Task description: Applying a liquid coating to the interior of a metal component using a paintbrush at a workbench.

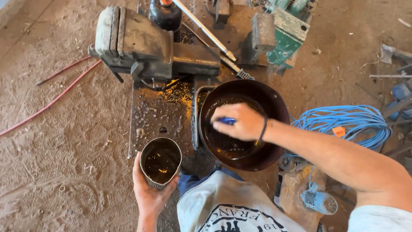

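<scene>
The right hand point(239, 122) was closed around a small blue-handled tool point(226, 121), probably a brush, though its working end was hidden under the fingers. It hung inside a dark round pan point(274, 103), over the oily liquid point(227, 148) pooled in the pan's bottom. A dark band point(262, 131) circled the wrist.

At eight o'clock from that hand, the left hand point(149, 193) cupped a metal can point(160, 162) from below, fingers wrapped up its side. The can stood upright with its mouth open, dark amber liquid showing inside. Can and pan sat near each other but apart.

Between them, and toward twelve o'clock of the can, lay a greasy steel plate point(154, 116) wet with oil. A heavy bench vise point(137, 43) was mounted at the plate's twelve o'clock edge, with a black bottle point(165, 15) behind it and a long metal rod point(206, 31) slanting past.

At three o'clock from the pan lay a coil of blue cable point(347, 122). A red hose point(51, 101) ran across the dirt floor point(56, 172) at nine o'clock. A small electric motor point(319, 201) lay at five o'clock, below the right forearm.
</scene>
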